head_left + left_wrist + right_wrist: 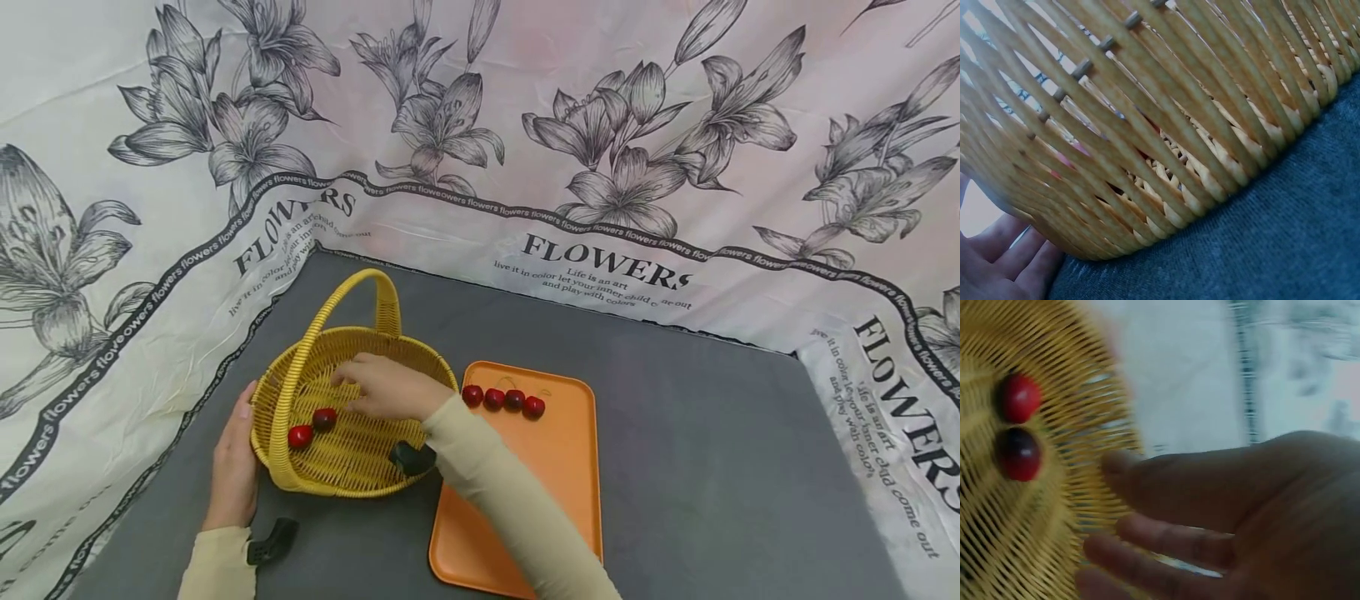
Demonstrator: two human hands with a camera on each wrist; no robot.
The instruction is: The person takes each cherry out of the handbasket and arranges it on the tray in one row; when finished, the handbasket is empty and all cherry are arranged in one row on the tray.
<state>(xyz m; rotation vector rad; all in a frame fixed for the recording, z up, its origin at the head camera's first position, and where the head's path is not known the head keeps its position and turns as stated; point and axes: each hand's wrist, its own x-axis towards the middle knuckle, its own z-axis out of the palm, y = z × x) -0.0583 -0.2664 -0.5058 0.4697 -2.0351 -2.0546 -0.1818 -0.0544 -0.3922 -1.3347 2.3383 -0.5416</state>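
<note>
Right hand [388,388], fingers loosely parted, hovers over the basket [352,468] with two cherries [324,419] to its left, while left hand [236,458] touches the basket's outside, fingers straight.

Yellow basket [351,457], red cherries [301,437] (some blackish), orange tray [558,454], black-flowered white cloth [480,227]

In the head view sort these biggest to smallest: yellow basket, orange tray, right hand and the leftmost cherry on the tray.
1. Yellow basket and orange tray: too close to rank, both partly covered.
2. Right hand
3. Leftmost cherry
</note>
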